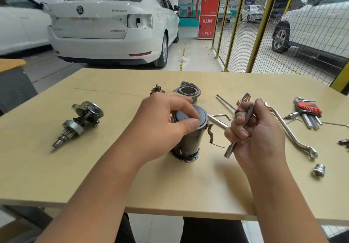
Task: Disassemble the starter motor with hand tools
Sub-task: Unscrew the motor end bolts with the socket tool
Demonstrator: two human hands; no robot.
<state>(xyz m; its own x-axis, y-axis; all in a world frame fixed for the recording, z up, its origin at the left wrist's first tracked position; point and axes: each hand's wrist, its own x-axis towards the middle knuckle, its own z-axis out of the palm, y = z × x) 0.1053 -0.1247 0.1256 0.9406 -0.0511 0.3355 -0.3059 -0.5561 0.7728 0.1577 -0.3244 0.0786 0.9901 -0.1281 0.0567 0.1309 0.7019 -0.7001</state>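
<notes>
At frame centre the motor housing [188, 140] stands upright on the table [56, 176]. The left hand [160, 121] curls over its top, thumb and fingers gripping the dark end cap [186, 115], so most of the cap's rim and the part behind the knuckles are hidden. A frayed braided lead [210, 135] hangs from the housing's right side.

Right of centre, the right hand [258, 135] is closed around a thin socket driver [231, 149] and a slim dark tool; what that dark tool is cannot be made out, and the palm covers the shafts.

The armature and gear assembly [79, 123] lies well apart at left, with bare tabletop around it and along the near edge. The nose housing [188, 90] sits behind the left hand. At right lie a ring spanner [294, 136], a hex key set [309, 113] and a loose socket [319, 169]; another tool is cut off by the right edge.

The red cabinet [209, 8] at upper centre carries Chinese characters and "119".
</notes>
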